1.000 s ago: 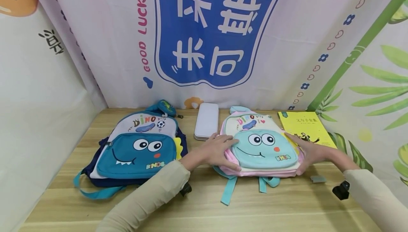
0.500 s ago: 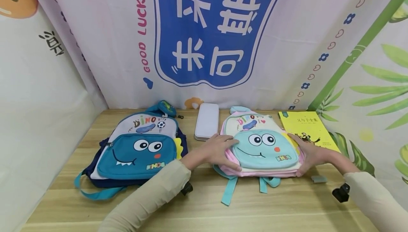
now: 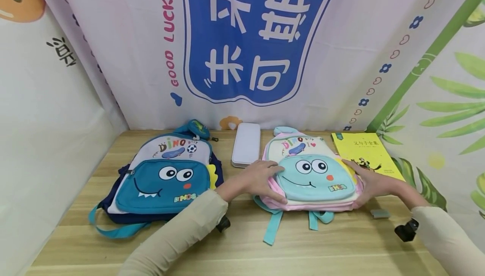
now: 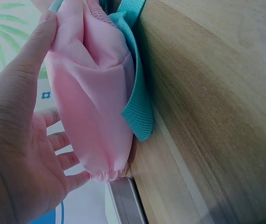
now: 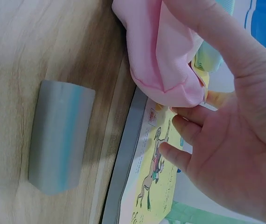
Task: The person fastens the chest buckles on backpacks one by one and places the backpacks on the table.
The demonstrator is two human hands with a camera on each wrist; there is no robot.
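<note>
A rounded blue cloth backpack (image 3: 159, 191) lies at nine o'clock on the counter (image 3: 295, 261), a smooth oblong white box (image 3: 246, 144) at twelve. The left hand (image 3: 259, 179), fingers wide, touches the nine-o'clock side of the soft, ribbed-fabric pink-sided backpack (image 3: 312, 177); the right hand (image 3: 373, 185), also splayed, touches its three-o'clock side.

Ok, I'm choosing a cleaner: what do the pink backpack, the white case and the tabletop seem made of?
Pink backpack: apparently woven fabric, matte; fine ribbing and soft folds show. White case: smooth, perhaps plastic or coated metal, given its clean rounded corners. Tabletop: satin wood or wood-look laminate, judging by streaky grain.
</note>
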